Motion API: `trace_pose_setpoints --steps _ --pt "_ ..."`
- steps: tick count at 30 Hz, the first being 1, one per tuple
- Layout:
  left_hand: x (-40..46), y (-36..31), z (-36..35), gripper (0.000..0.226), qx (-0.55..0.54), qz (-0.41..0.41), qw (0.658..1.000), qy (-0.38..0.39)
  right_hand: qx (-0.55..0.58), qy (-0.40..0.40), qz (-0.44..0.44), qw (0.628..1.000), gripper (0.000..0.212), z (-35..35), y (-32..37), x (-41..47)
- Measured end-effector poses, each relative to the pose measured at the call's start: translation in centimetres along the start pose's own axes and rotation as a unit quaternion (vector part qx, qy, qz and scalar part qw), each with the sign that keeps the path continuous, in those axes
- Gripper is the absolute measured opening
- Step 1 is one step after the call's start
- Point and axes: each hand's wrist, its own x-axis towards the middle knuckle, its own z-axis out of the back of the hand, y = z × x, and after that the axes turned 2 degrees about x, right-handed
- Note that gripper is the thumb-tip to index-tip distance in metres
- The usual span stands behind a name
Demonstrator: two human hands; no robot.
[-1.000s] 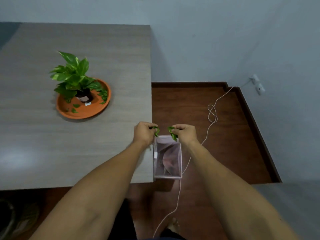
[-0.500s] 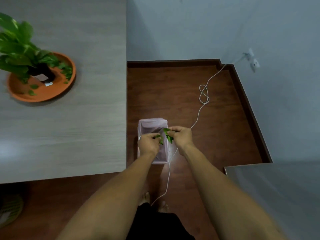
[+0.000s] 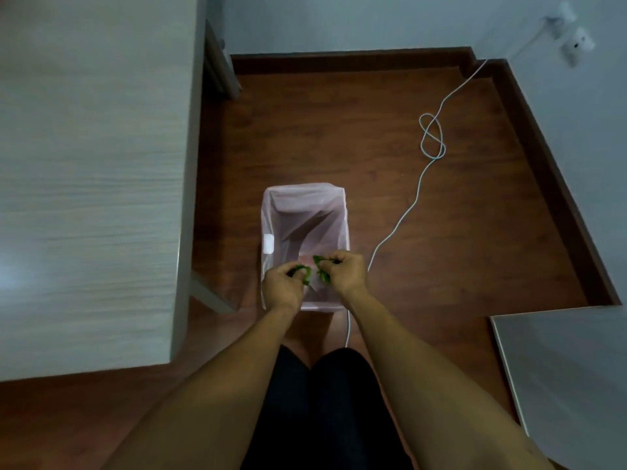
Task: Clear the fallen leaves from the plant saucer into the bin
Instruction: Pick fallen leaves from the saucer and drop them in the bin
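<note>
A small rectangular bin (image 3: 271, 212) lined with a pale pink bag stands on the brown wooden floor, right of the table. Both my hands hover over its near half. My left hand (image 3: 283, 288) is closed around green leaves (image 3: 303, 273) that stick out by the fingers. My right hand (image 3: 346, 273) pinches more green leaves (image 3: 320, 270). The two hands are close together, almost touching. The plant and its saucer are out of view.
The grey wood-grain table (image 3: 91, 171) fills the left side, with its leg (image 3: 210, 293) near the bin. A white cable (image 3: 417, 184) loops across the floor to a wall socket (image 3: 573, 45). A grey surface (image 3: 563, 374) sits at the lower right.
The view has swung right and down, so the plant and saucer left the frame. Both hands, still holding leaves, have come lower over the bin's opening.
</note>
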Motion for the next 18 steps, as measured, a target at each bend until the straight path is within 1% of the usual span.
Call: trace_pose_setpoints --steps 3,6,10,12,13,14,15,16,18 --pt "2.3 1.6 -0.3 0.027 0.027 0.004 0.999 0.020 -0.047 0.050 0.011 0.998 0.026 -1.4 -1.9 1.3" --pt "3.3 2.1 0.2 0.029 0.074 0.003 0.997 0.028 -0.145 0.068 0.032 0.987 0.031 -1.7 -2.7 1.7" --pt "3.4 1.8 0.7 0.023 0.103 -0.011 0.995 0.004 -0.188 0.059 0.025 0.980 0.025 -1.6 -2.1 1.5" --pt "3.3 1.6 1.1 0.022 0.122 -0.024 0.992 -0.013 -0.230 0.027 0.030 0.972 0.034 -1.7 -1.9 1.5" --pt "3.3 1.5 1.2 0.023 0.127 -0.030 0.991 -0.020 -0.238 0.010 0.034 0.971 0.035 -1.6 -1.8 1.4" --pt "3.2 1.3 1.3 0.025 0.129 -0.033 0.991 -0.025 -0.239 0.002 0.036 0.970 0.030 -1.5 -1.5 1.2" --pt "3.1 1.1 1.4 0.028 0.129 -0.034 0.991 -0.029 -0.239 0.005 0.043 0.970 0.023 -1.3 -1.3 0.9" --pt "2.9 0.8 1.5 0.033 0.125 -0.035 0.991 -0.029 -0.234 0.015 0.050 0.971 0.020 -1.2 -1.1 0.7" --pt "2.1 0.1 1.6 0.039 0.118 -0.034 0.992 -0.017 -0.224 0.021 0.051 0.973 0.035 -0.8 -0.6 0.1"
